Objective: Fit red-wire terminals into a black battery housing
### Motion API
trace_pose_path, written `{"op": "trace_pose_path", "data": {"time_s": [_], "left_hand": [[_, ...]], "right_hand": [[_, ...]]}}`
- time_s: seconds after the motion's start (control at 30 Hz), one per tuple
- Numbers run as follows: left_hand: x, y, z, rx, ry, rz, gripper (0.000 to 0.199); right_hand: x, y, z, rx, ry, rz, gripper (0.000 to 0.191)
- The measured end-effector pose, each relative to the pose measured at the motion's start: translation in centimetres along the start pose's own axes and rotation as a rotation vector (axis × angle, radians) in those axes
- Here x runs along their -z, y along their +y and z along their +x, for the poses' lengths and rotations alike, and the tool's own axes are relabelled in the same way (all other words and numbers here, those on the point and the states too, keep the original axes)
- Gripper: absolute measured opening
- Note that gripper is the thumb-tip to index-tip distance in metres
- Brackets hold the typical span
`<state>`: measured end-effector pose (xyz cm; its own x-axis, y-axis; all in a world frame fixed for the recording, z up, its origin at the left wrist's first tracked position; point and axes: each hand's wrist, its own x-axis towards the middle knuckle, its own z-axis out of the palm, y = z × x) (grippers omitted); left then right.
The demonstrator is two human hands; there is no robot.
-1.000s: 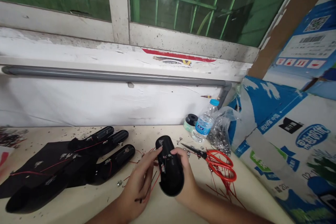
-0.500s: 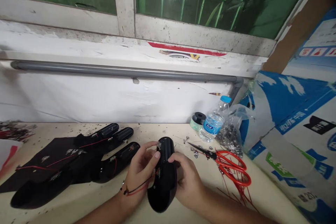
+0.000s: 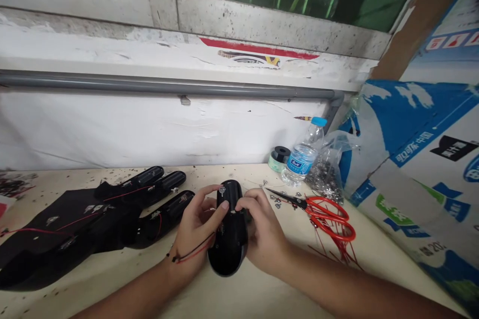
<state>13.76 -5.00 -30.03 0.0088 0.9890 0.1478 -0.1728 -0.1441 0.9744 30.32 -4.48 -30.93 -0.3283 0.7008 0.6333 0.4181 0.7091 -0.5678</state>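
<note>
On the counter (image 3: pixel 239 296): oblong housing (image 3: pixel 229 229) between left hand (image 3: pixel 194 229) and right hand (image 3: pixel 264 229); further housings (image 3: pixel 168 212) on a fabric sheet (image 3: pixel 56 219) to the left; scissors (image 3: pixel 325 219) to the right; behind the scissors, left to right, tape roll (image 3: pixel 279 157), water bottle (image 3: pixel 301 159), bag of metal parts (image 3: pixel 325 174).
</note>
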Motion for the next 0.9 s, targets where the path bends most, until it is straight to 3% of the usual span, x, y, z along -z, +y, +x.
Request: {"op": "trace_pose_path", "data": {"time_s": [0.3, 0.43, 0.6, 0.9], "left_hand": [[-0.05, 0.24, 0.23, 0.058, 0.027, 0.026, 0.056], [-0.03, 0.25, 0.03, 0.036, -0.033, 0.04, 0.051], [-0.27, 0.22, -0.3, -0.051, -0.161, 0.109, 0.042], [-0.38, 0.06, -0.37, -0.023, -0.184, 0.207, 0.04]], "right_hand": [[0.21, 0.18, 0.52, -0.061, 0.06, 0.239, 0.031], [0.49, 0.24, 0.64, -0.083, 0.15, 0.335, 0.032], [0.59, 0.32, 0.67, -0.13, 0.083, 0.324, 0.028], [0.11, 0.9, 0.81, -0.178, 0.098, 0.286, 0.023]]}}
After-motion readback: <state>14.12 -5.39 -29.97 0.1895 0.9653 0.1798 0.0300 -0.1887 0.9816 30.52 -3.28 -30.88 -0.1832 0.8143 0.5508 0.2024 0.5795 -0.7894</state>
